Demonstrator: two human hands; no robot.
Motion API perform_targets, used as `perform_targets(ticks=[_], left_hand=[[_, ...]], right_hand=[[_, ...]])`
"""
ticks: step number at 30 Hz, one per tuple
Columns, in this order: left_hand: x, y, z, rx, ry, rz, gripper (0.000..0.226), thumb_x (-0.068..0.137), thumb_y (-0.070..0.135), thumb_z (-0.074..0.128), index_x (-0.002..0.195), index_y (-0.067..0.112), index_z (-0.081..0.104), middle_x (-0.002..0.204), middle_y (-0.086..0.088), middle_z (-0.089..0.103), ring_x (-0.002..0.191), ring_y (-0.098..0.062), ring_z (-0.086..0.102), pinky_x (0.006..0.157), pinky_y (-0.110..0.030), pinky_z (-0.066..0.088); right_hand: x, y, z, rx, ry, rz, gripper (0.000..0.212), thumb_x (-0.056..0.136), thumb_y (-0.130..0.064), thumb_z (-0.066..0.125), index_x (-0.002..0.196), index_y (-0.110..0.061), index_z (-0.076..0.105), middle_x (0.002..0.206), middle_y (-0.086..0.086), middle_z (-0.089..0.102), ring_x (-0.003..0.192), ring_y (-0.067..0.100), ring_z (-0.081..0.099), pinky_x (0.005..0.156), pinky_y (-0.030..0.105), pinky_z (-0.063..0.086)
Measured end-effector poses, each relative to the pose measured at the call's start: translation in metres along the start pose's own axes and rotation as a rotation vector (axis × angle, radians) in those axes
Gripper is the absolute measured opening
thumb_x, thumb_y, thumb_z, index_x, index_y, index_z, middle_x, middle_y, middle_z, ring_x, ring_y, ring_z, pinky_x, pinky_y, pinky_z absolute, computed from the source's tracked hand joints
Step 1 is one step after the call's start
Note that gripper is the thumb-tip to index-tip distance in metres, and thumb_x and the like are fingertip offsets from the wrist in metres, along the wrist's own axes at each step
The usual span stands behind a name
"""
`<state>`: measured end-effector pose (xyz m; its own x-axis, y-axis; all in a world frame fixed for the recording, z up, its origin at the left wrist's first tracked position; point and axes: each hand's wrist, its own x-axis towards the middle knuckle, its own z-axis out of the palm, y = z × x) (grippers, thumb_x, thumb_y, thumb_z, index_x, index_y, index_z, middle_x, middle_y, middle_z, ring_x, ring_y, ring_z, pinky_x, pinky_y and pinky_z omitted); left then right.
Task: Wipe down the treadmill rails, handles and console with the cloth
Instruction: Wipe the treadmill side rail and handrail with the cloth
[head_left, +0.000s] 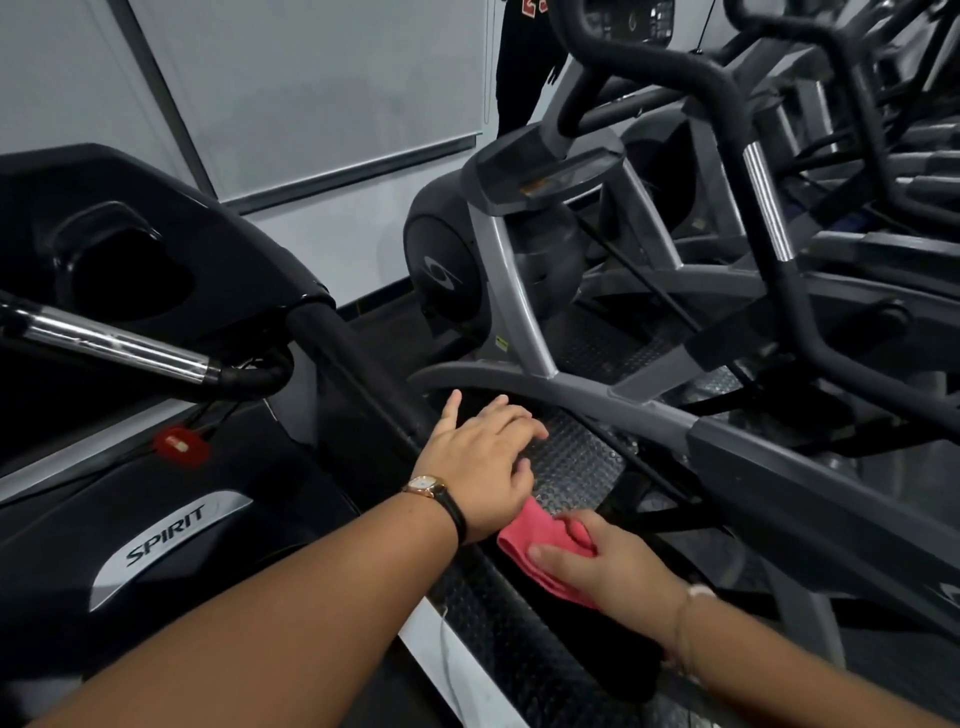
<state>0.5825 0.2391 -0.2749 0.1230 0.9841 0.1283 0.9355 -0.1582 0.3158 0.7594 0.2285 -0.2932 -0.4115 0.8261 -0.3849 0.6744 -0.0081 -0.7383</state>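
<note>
Partway down the right-hand rail (358, 374) of the treadmill (249, 457), the right hand (608, 558) is gripping a pink cloth (535, 553). The thumb is lying across the top of the fold, the fingers are curling round it from the far side, and the cloth is being pressed onto the black padded rail. A thin bracelet (685, 623) is sitting on that wrist.

Just above, on the same rail, the left hand (480, 462) is lying palm down and holding nothing. Its fingers are loosely spread and reaching over the rail's far side, and its heel is touching the upper edge of the cloth. A gold-cased watch (431, 488) on a black strap is circling the left wrist.

From the hands the rail is climbing up and left to the right corner of the console (218, 239), a glossy black shell with a deep cup holder (130, 280) sunk into it. A chrome handle (114, 343) is running along below the console's front edge. A red safety clip (179, 444) is hanging under it on a cord, and a silver SPIRIT badge (166, 535) is showing on the hood.

Beyond the rail's outer side, a studded black mat (571, 462) is covering the floor. A grey elliptical trainer (519, 270) is standing beside the treadmill, with more machines crowding behind it. At the top edge, a person in dark clothing (519, 62) is standing by the wall, only partly in view.
</note>
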Motion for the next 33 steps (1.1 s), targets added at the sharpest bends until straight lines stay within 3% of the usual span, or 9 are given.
perform_targets(ticks=[4, 8, 13, 16, 20, 25, 28, 31, 33], left_hand=[[0.001, 0.000, 0.000, 0.010, -0.012, -0.023, 0.040, 0.091, 0.028, 0.039, 0.130, 0.036, 0.043, 0.143, 0.019, 0.034, 0.142, -0.005, 0.013, 0.110, -0.040, -0.016], [0.001, -0.002, 0.000, -0.004, -0.019, -0.016, 0.039, 0.092, 0.025, 0.040, 0.129, 0.037, 0.044, 0.142, 0.020, 0.034, 0.142, -0.004, 0.012, 0.112, -0.039, -0.016], [0.002, -0.002, 0.000, -0.010, -0.035, -0.017, 0.038, 0.091, 0.023, 0.043, 0.126, 0.038, 0.046, 0.141, 0.021, 0.036, 0.142, -0.005, 0.014, 0.112, -0.039, -0.013], [0.003, 0.000, 0.001, -0.002, -0.044, -0.024, 0.039, 0.091, 0.021, 0.043, 0.126, 0.038, 0.046, 0.142, 0.019, 0.035, 0.142, -0.006, 0.012, 0.113, -0.040, -0.013], [0.003, 0.012, 0.000, 0.089, -0.019, -0.011, 0.046, 0.091, 0.013, 0.040, 0.132, 0.034, 0.043, 0.147, 0.011, 0.030, 0.144, -0.013, 0.006, 0.110, -0.039, -0.017], [-0.003, 0.054, 0.012, -0.050, -0.098, 0.070, 0.044, 0.089, 0.025, 0.033, 0.131, 0.031, 0.045, 0.143, 0.010, 0.035, 0.143, -0.012, 0.012, 0.113, -0.037, -0.010], [-0.020, 0.052, 0.015, -0.112, -0.134, 0.234, 0.056, 0.079, 0.032, 0.019, 0.124, 0.027, 0.052, 0.133, 0.009, 0.047, 0.136, -0.011, 0.030, 0.115, -0.036, 0.002], [-0.033, 0.040, 0.011, -0.151, -0.125, 0.355, 0.050, 0.081, 0.037, 0.027, 0.118, 0.019, 0.056, 0.125, 0.003, 0.054, 0.121, -0.012, 0.046, 0.113, -0.036, 0.018], [-0.034, 0.037, 0.012, -0.279, -0.084, 0.290, 0.044, 0.085, 0.037, 0.036, 0.118, 0.015, 0.055, 0.125, 0.000, 0.052, 0.117, -0.013, 0.048, 0.107, -0.033, 0.033]], right_hand=[[-0.038, 0.015, 0.018, -0.543, 0.219, -0.293, 0.079, 0.066, -0.065, 0.054, 0.138, -0.046, 0.026, 0.131, -0.002, 0.040, 0.111, 0.020, 0.054, 0.089, 0.030, 0.047], [-0.050, 0.029, 0.029, -0.336, 0.392, -0.348, 0.084, 0.047, -0.052, 0.065, 0.126, -0.053, 0.037, 0.121, -0.009, 0.049, 0.097, 0.019, 0.063, 0.070, 0.029, 0.055], [-0.034, 0.014, 0.001, -0.308, 0.071, -0.177, 0.098, 0.041, -0.062, 0.067, 0.129, -0.056, 0.023, 0.125, -0.019, 0.036, 0.113, 0.001, 0.047, 0.088, 0.010, 0.034], [-0.019, 0.013, -0.011, -0.278, -0.032, -0.152, 0.110, 0.046, -0.044, 0.084, 0.139, -0.038, 0.025, 0.120, -0.014, 0.047, 0.107, 0.003, 0.049, 0.086, 0.011, 0.038], [-0.010, 0.014, -0.011, -0.344, -0.078, -0.177, 0.116, 0.046, -0.051, 0.083, 0.142, -0.029, 0.022, 0.128, -0.004, 0.053, 0.114, 0.011, 0.052, 0.097, 0.020, 0.040], [-0.034, 0.019, 0.010, -0.470, 0.136, -0.313, 0.091, 0.063, -0.064, 0.055, 0.140, -0.022, 0.033, 0.144, 0.007, 0.027, 0.130, 0.024, 0.033, 0.110, 0.029, 0.027], [-0.046, 0.035, 0.025, -0.399, 0.378, -0.532, 0.053, 0.084, -0.053, 0.051, 0.127, -0.021, 0.055, 0.140, 0.015, 0.043, 0.126, 0.032, 0.044, 0.100, 0.045, 0.042], [-0.055, 0.053, 0.029, -0.329, 0.524, -0.788, 0.028, 0.094, -0.045, 0.050, 0.114, -0.029, 0.062, 0.133, 0.014, 0.054, 0.122, 0.030, 0.050, 0.099, 0.039, 0.043], [-0.062, 0.069, 0.026, -0.415, 0.439, -0.813, 0.036, 0.097, -0.047, 0.042, 0.127, -0.031, 0.054, 0.142, 0.002, 0.045, 0.129, 0.022, 0.044, 0.106, 0.027, 0.037]])
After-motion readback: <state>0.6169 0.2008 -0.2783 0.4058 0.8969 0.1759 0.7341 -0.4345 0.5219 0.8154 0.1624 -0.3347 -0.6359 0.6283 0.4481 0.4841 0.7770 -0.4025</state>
